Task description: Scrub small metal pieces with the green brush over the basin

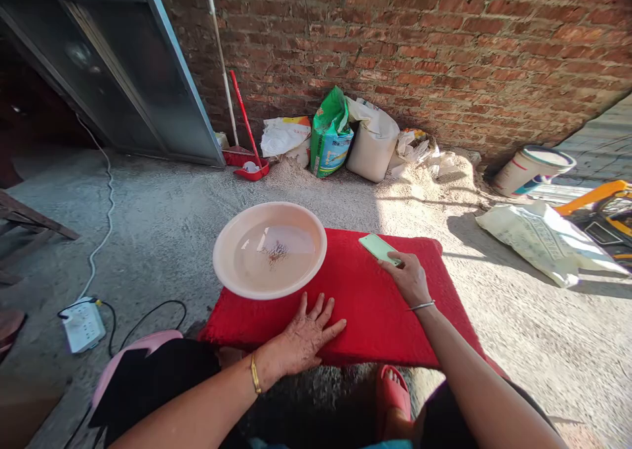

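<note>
Pale-green slab (377,245), likely light, stiff, slick, best held by its edges; right hand (409,278) grips it, left hand (307,337) spread.

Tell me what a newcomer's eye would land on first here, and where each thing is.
The bright red-covered table in the foreground comes first, with the person's left hand spread on it near the front edge. Next come the wide pale basin at its far left and the flat pale green object in the right hand, toward its far right. Beyond, a green bag stands by the brick wall.
</note>
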A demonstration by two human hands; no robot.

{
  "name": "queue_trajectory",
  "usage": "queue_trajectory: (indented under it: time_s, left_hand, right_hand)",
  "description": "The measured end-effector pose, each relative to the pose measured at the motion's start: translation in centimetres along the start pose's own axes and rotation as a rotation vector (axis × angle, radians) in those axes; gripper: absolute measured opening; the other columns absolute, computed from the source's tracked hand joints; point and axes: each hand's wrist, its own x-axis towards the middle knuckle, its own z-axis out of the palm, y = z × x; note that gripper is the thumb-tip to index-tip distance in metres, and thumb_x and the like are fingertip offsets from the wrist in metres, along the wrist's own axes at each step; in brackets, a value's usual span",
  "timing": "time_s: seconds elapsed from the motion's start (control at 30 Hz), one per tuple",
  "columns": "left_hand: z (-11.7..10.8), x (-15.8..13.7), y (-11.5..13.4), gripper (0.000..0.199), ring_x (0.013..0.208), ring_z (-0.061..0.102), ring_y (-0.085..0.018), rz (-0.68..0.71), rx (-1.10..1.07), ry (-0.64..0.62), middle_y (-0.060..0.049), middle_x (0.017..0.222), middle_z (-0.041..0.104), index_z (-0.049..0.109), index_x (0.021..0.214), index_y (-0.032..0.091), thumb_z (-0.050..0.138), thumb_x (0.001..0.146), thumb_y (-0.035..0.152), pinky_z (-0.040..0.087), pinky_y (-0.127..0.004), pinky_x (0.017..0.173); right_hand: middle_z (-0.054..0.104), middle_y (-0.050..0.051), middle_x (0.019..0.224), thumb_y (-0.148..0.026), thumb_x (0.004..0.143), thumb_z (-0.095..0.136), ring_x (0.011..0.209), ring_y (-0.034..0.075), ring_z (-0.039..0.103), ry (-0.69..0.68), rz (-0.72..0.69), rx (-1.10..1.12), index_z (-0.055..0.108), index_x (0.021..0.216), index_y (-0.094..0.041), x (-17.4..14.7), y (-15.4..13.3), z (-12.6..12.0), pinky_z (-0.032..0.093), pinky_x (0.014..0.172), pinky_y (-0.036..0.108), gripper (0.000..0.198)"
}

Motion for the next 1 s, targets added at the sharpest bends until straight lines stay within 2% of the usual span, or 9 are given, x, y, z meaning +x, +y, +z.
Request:
queue_trajectory:
  time_s: [0.13, 0.23, 0.3, 0.43, 0.53, 0.6, 0.83, 0.9, 1.0]
  left_hand:
    - [-0.1, 0.0, 0.0, 0.103, 0.139, -0.002, -0.04, 0.003, -0.002, 0.009, -0.017, 0.154, 0.002, 0.014, 0.144, 0.032, 0.076, 0.062, 0.043, 0.002, -0.069, 0.104]
    - [-0.1, 0.0, 0.0, 0.101, 0.139, -0.002, -0.04, 0.003, 0.004, 0.017, -0.018, 0.154, 0.003, 0.014, 0.144, 0.032, 0.074, 0.064, 0.047, 0.003, -0.069, 0.104]
    - [-0.2, 0.1, 0.1, 0.101, 0.139, -0.002, -0.04, 0.001, 0.012, 0.013, -0.018, 0.154, 0.002, 0.013, 0.145, 0.031, 0.073, 0.065, 0.048, 0.002, -0.069, 0.103]
    - [-0.1, 0.2, 0.3, 0.101, 0.138, -0.002, -0.042, 0.01, 0.021, -0.002, -0.019, 0.154, 0.002, 0.013, 0.145, 0.029, 0.073, 0.065, 0.045, -0.001, -0.07, 0.102]
    - [0.1, 0.3, 0.3, 0.102, 0.138, -0.001, -0.042, 0.015, 0.025, 0.011, -0.02, 0.153, 0.002, 0.014, 0.144, 0.028, 0.074, 0.064, 0.044, -0.002, -0.07, 0.102]
    - [0.2, 0.3, 0.3, 0.105, 0.138, -0.002, -0.043, 0.011, 0.027, 0.014, -0.02, 0.153, 0.002, 0.012, 0.145, 0.029, 0.076, 0.063, 0.043, -0.002, -0.07, 0.102]
    - [0.1, 0.2, 0.0, 0.106, 0.139, -0.001, -0.042, 0.011, 0.036, 0.016, -0.019, 0.154, -0.001, 0.008, 0.145, 0.031, 0.075, 0.063, 0.046, -0.001, -0.069, 0.103]
    - [0.1, 0.2, 0.0, 0.105, 0.139, -0.001, -0.042, 0.01, 0.045, 0.018, -0.019, 0.154, -0.001, 0.009, 0.145, 0.031, 0.074, 0.063, 0.046, -0.001, -0.069, 0.103]
    - [0.0, 0.2, 0.1, 0.103, 0.139, -0.001, -0.042, 0.007, 0.057, 0.025, -0.02, 0.154, 0.001, 0.011, 0.145, 0.03, 0.073, 0.065, 0.047, -0.001, -0.069, 0.103]
  right_hand:
    - [0.055, 0.006, 0.089, -0.057, 0.07, 0.061, 0.067, 0.015, 0.053, -0.177, -0.166, 0.137, 0.067, 0.09, -0.02, -2.6, -2.1, 3.0, 0.046, 0.064, 0.03, 0.042]
    - [0.053, 0.005, 0.088, -0.057, 0.069, 0.061, 0.067, 0.015, 0.052, -0.193, -0.211, 0.131, 0.067, 0.089, -0.02, -2.6, -1.4, 3.2, 0.046, 0.064, 0.03, 0.042]
    - [0.053, 0.005, 0.085, -0.059, 0.066, 0.061, 0.067, 0.016, 0.052, -0.126, -0.146, 0.059, 0.068, 0.086, -0.019, -1.7, 0.2, 1.9, 0.046, 0.067, 0.032, 0.045]
    - [0.054, 0.007, 0.087, -0.06, 0.063, 0.061, 0.073, 0.019, 0.054, 0.077, 0.093, -0.138, 0.069, 0.087, -0.017, 0.6, 3.6, -2.0, 0.045, 0.074, 0.036, 0.05]
    - [0.055, 0.008, 0.089, -0.061, 0.063, 0.061, 0.077, 0.021, 0.054, 0.149, 0.151, -0.172, 0.07, 0.09, -0.016, 1.5, 3.8, -2.9, 0.044, 0.078, 0.038, 0.053]
    - [0.055, 0.008, 0.089, -0.062, 0.064, 0.06, 0.076, 0.02, 0.054, 0.128, 0.103, -0.121, 0.07, 0.092, -0.016, 1.4, 2.5, -1.8, 0.044, 0.077, 0.037, 0.054]
    - [0.052, 0.007, 0.094, -0.051, 0.073, 0.06, 0.068, 0.014, 0.052, -0.092, -0.176, 0.072, 0.066, 0.095, -0.017, -1.1, -2.5, 5.8, 0.046, 0.067, 0.029, 0.041]
    - [0.052, 0.007, 0.097, -0.045, 0.074, 0.062, 0.069, 0.013, 0.052, -0.143, -0.183, 0.027, 0.066, 0.099, -0.018, -1.6, -2.5, 6.6, 0.046, 0.067, 0.028, 0.037]
    - [0.054, 0.005, 0.099, -0.044, 0.074, 0.063, 0.072, 0.014, 0.054, -0.163, -0.142, -0.099, 0.065, 0.104, -0.022, -1.2, -1.2, 5.8, 0.045, 0.067, 0.028, 0.037]
